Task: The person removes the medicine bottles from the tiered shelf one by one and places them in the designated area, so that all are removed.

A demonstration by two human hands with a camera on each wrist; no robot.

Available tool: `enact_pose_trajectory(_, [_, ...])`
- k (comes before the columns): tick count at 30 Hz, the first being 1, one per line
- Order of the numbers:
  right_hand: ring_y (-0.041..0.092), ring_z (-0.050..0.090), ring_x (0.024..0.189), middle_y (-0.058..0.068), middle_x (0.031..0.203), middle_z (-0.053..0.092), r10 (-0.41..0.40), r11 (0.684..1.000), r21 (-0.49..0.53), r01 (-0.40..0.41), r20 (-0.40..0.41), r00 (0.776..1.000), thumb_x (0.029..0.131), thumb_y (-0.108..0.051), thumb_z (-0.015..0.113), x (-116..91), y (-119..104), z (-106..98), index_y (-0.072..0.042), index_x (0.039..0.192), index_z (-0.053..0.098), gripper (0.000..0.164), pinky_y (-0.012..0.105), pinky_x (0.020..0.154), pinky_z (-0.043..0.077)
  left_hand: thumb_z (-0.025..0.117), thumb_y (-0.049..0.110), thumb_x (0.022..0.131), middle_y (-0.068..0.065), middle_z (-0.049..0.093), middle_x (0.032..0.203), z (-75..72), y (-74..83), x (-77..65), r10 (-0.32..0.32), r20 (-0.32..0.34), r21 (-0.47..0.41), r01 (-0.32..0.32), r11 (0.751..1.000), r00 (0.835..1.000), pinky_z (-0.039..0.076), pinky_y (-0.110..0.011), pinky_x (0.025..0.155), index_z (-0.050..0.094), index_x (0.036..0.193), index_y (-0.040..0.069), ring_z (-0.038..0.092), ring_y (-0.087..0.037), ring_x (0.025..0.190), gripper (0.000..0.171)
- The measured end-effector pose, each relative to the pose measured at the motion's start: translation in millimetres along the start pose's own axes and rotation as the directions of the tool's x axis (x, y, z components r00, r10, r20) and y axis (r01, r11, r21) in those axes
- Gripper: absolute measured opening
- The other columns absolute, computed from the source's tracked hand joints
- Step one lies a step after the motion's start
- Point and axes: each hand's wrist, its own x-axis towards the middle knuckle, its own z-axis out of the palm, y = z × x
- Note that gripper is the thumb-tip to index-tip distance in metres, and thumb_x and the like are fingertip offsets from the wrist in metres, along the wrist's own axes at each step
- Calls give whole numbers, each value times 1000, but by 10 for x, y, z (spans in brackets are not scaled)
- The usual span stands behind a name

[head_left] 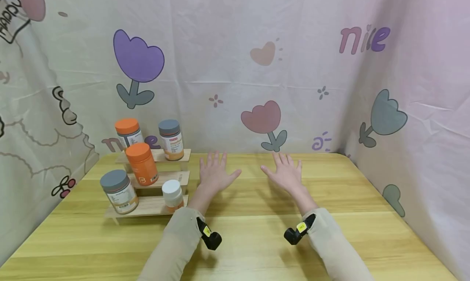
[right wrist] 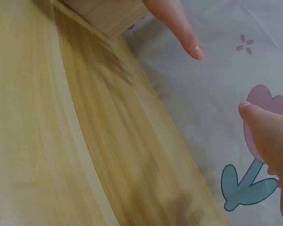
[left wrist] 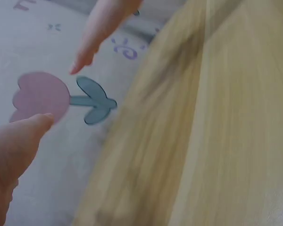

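Observation:
In the head view, my left hand [head_left: 214, 175] is held with straight, spread fingers over the table, just right of a stepped wooden shelf [head_left: 154, 206]. My right hand [head_left: 285, 175] mirrors it further right, fingers spread too. Neither holds anything. On the shelf's top step stand an orange-lidded jar [head_left: 128, 131] and a grey-lidded jar [head_left: 171, 140]. An orange jar [head_left: 142, 164] occupies the middle step. The bottom step carries a larger grey-lidded jar [head_left: 119, 192] and a small white-capped bottle [head_left: 172, 194], partly hidden by the left forearm.
A printed curtain [head_left: 220, 48] hangs behind the wooden table [head_left: 249, 248] and along both sides. Each sleeve cuff has a small black camera, one on the left wrist [head_left: 210, 234] and one on the right wrist [head_left: 299, 230].

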Motion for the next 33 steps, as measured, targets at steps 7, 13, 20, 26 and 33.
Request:
enact_pose_trajectory(7, [38,17,137,22,149,23,-65,964,253,82,-76,995,91,-49,50,-94,-76,-52,1,145,22,79,53,111,9,44,73,79,-15,13,153,-162,56,-133,90,-82,-120,-99,988,993,6,-53,111,15,148,4,7,-33,140,102])
enact_pose_trajectory(13, [38,22,135,23,147,25,-138,873,459,167,-97,986,90,-38,57,-168,-224,-78,5,145,20,78,50,111,17,63,59,77,-17,22,151,-421,84,-360,161,-211,-310,-222,925,964,18,-49,111,20,146,-2,21,-33,137,102])
enact_pose_trajectory(20, [31,28,134,17,146,33,-186,796,569,206,-94,978,87,-33,64,-251,-457,-142,1,145,24,78,47,110,22,73,48,74,-11,24,151,-786,7,-731,142,-281,-500,-271,822,949,31,-51,105,18,148,6,28,-31,134,102])
enact_pose_trajectory(26, [26,31,134,13,145,35,-254,711,658,247,-88,963,84,-25,70,-296,-694,-183,-2,145,27,78,42,110,25,75,43,74,-2,20,152,-1127,-203,-1057,112,-321,-567,-285,773,941,32,-54,103,18,149,14,27,-29,135,98])
enact_pose_trajectory(33, [24,31,134,11,146,35,-333,624,740,251,-38,942,82,-21,72,-349,-969,-101,-2,145,27,80,36,110,25,77,22,76,6,24,151,-1335,-695,-1367,3,-435,-625,-304,719,900,27,-56,104,21,148,32,29,-24,135,91])
